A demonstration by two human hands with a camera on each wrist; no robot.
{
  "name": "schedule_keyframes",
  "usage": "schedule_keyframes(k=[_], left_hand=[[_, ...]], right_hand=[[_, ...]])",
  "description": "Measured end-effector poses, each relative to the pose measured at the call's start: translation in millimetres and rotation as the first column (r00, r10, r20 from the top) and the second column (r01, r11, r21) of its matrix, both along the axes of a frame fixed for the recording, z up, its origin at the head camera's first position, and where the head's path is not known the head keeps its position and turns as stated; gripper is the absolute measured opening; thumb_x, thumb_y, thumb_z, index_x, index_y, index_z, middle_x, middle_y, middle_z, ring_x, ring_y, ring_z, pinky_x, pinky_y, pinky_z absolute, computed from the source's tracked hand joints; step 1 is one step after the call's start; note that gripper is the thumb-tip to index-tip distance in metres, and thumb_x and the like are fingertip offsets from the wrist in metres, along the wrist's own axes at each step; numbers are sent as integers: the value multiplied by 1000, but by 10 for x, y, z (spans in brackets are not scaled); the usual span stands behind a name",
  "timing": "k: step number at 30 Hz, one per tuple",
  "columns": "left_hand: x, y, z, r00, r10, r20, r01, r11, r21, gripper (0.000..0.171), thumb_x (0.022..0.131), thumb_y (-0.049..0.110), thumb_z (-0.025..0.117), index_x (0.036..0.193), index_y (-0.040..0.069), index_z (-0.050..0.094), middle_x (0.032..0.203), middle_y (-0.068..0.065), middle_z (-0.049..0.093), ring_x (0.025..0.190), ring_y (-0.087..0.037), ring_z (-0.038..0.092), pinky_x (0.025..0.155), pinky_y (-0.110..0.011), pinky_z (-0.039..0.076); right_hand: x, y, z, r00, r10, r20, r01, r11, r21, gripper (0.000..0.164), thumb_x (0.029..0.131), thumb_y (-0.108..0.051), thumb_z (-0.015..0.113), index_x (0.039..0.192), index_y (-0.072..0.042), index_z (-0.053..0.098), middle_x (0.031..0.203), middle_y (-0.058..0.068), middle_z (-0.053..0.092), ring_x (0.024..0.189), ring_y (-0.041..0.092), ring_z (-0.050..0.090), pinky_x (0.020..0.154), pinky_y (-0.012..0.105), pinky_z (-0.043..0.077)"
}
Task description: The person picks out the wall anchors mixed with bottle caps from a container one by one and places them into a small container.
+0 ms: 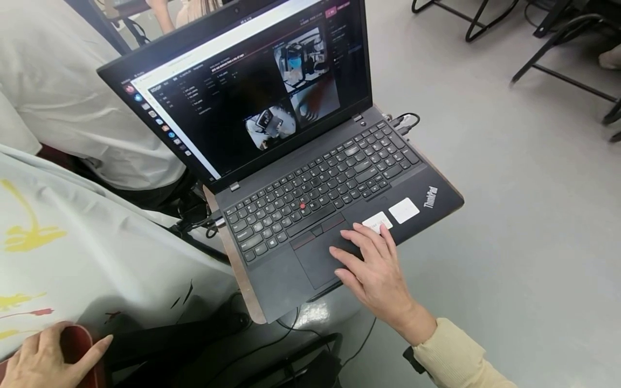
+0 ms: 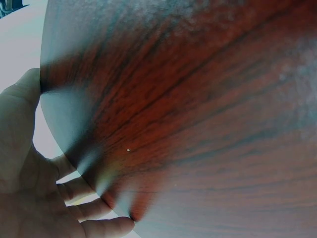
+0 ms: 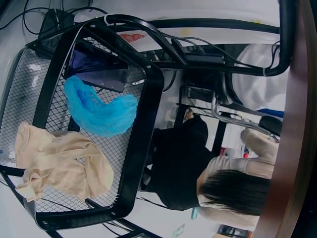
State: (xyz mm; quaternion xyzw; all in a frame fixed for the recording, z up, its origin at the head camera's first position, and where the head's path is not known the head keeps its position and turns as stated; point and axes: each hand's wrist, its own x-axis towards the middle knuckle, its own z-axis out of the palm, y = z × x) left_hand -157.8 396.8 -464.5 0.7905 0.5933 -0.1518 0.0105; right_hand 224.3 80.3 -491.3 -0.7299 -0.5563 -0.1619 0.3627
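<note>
A black ThinkPad laptop lies unfolded on a thin wooden board, its screen lit with several small pictures. Over the touchpad and palm rest hovers or rests my right hand, fingers spread and loosely bent; whether the fingertips touch is hard to tell. At the lower left, my left hand is at a reddish-brown wooden surface. The left wrist view has that wood-grained surface close up, fingertips of the left hand at its curved edge. Neither hand grips anything.
Cables plug into both laptop sides. A paint-marked white cloth hangs at left. In the right wrist view, a black mesh rack holds a blue plastic item and beige cloth; a person sits beyond.
</note>
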Motion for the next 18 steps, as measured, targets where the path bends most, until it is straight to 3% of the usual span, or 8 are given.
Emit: schedule_keyframes(k=[6,8,18], left_hand=[[3,2,-13,1000,-9,5,9,1000,10,93,81,75,56,122,-8,39,115,-38,42,114,-55,44,103,-60,37],[-57,-86,-11,1000,14,4,-14,1000,4,95,81,75,56,122,-8,39,115,-39,42,113,-55,45,102,-60,37],[-45,-60,-4,1000,13,4,-13,1000,-25,94,81,72,58,125,-8,37,117,-40,39,115,-56,42,104,-61,35]], right_hand=[[3,25,5,1000,-28,8,28,999,-26,50,106,-43,34,107,-11,72,122,15,62,125,36,48,107,67,25],[29,41,6,1000,-10,9,10,999,-37,51,106,-44,33,108,-10,72,122,15,61,125,36,47,106,68,25],[29,38,0,1000,-19,-7,18,998,-59,54,106,-46,32,108,-11,73,123,16,61,127,36,46,108,66,24]])
